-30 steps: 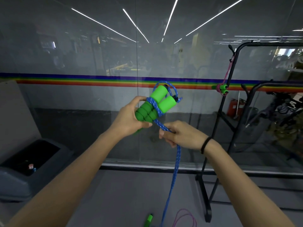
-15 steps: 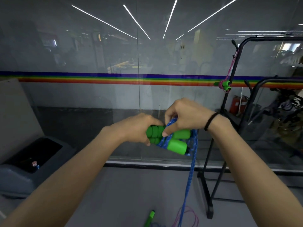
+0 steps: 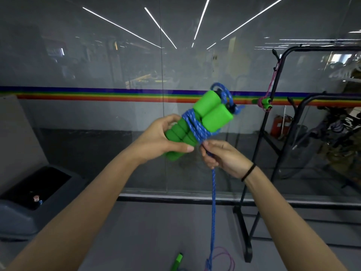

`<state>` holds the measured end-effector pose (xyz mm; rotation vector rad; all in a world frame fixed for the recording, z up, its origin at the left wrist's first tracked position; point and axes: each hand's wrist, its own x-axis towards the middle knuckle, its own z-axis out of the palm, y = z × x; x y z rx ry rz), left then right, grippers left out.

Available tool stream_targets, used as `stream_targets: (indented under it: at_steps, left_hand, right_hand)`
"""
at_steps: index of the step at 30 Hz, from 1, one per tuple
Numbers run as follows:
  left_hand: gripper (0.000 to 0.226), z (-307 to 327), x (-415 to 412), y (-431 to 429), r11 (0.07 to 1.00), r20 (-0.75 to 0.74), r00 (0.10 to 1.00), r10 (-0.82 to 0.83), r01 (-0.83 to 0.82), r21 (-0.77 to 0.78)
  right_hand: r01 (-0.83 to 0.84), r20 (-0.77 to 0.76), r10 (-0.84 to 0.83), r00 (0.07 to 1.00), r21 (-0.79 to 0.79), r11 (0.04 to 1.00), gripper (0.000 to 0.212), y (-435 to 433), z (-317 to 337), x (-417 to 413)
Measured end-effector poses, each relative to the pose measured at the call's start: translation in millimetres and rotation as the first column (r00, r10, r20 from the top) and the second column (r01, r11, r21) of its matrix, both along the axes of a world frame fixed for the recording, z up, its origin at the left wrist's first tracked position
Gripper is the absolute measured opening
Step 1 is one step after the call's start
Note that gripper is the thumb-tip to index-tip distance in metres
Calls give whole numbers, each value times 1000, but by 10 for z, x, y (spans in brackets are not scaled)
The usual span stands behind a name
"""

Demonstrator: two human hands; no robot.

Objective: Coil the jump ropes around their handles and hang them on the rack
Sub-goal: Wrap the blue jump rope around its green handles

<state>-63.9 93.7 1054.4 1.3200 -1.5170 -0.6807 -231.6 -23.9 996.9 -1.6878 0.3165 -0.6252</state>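
My left hand [image 3: 162,137] grips the lower end of two green foam handles [image 3: 207,116] held side by side and tilted up to the right. A blue rope [image 3: 213,202] is wound a few turns around their middle. Just below the wraps, my right hand [image 3: 222,157] pinches the rope, which hangs straight down to the floor. A black rack [image 3: 261,153] stands at the right. A pink rope coiled on green handles [image 3: 264,102] hangs from its post.
A glass wall with a rainbow stripe is straight ahead. On the floor near the bottom edge lie another green handle [image 3: 177,262] and a pink rope [image 3: 224,259]. A dark grey bin [image 3: 29,194] sits at the left.
The handles swung from lying level to pointing up and right. My right hand came off the top of the handles and dropped below them, laying another turn of blue rope.
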Motion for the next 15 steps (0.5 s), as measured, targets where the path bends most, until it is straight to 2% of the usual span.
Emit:
stream_targets:
  at_steps: [3,5,7,9,13,15]
  left_hand:
    - [64,3,24,-75,986,-76,984,160,-163,-39]
    - [69,-36,24,-111,977,-50,978,203,-205,-50]
    - [68,-108,36,-138,963,51,965,257,-252,-95]
    - [65,-177,55,-139,938,215,916,339,-313,-146]
    - [69,-337,99,-126,925,401,834,380,-339,-170]
    - [72,-412,103,-139,922,469,794,386,-344,-177]
  right_hand:
    - [48,-104,-67,992,-173,984,32,131,-81,-18]
    - [65,-179,-123,976,-299,952,29,200,-65,-24]
    - [57,-253,-179,951,-425,903,21,226,-22,-15]
    - [63,-290,-241,926,-513,856,15,249,38,-32]
    - [120,-228,-437,870,-762,636,23,266,116,-14]
    - [143,-193,-467,863,-793,592,22,273,129,42]
